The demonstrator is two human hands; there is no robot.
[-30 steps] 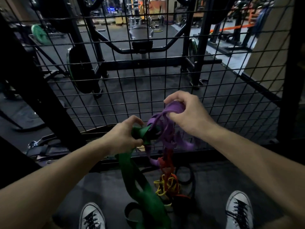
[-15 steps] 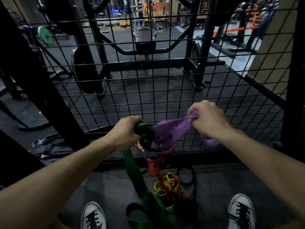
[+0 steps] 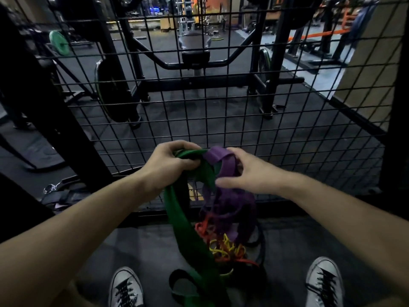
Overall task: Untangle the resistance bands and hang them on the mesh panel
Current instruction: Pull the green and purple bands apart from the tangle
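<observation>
Left hand (image 3: 164,166) grips green band (image 3: 188,229) at its top fold; band hangs below. Right hand (image 3: 247,173) pinches purple band (image 3: 221,160), looped through green, before mesh panel (image 3: 287,120).

dark rubber floor (image 3: 143,247), band tangle's lower end (image 3: 228,251), two white sneakers (image 3: 125,286)

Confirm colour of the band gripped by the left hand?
Green; the left hand grips its top, head view.
</observation>
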